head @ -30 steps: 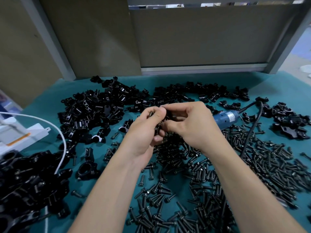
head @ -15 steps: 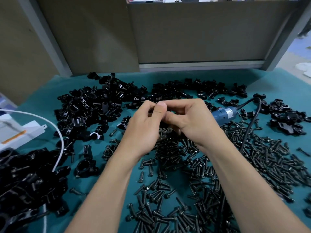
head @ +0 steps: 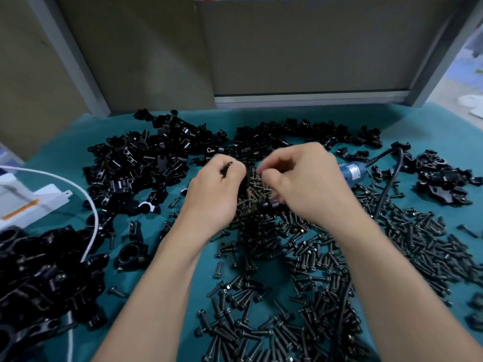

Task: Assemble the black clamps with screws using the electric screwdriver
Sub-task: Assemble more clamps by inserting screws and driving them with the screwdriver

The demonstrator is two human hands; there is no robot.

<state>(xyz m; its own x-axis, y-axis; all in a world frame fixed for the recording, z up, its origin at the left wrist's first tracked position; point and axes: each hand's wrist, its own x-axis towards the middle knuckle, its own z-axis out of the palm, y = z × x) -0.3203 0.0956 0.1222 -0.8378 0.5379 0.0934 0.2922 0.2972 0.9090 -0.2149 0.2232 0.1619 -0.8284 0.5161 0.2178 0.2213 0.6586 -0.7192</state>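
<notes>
My left hand point(head: 213, 190) is closed around a small black clamp point(head: 226, 167), which shows between thumb and forefinger. My right hand point(head: 308, 184) is just to its right, thumb and forefinger pinched on a small dark piece that looks like a screw; blur hides its detail. Both hands hover over a heap of black screws point(head: 326, 270). The blue electric screwdriver point(head: 352, 172) lies on the teal mat point(head: 431, 121) behind my right hand, untouched, and its black cable point(head: 386, 190) runs across the screws.
Loose black clamp parts point(head: 146, 163) are piled at the back left and along the back. More clamps point(head: 441, 178) lie far right, and a heap of larger clamps point(head: 34, 278) near left. A white box point(head: 26, 205) and white cable point(head: 90, 202) sit at the left edge.
My fingertips, pressed together over one piece before, have drawn a little apart. The left hand keeps the clamp and both hands sit slightly lower over the screws.
</notes>
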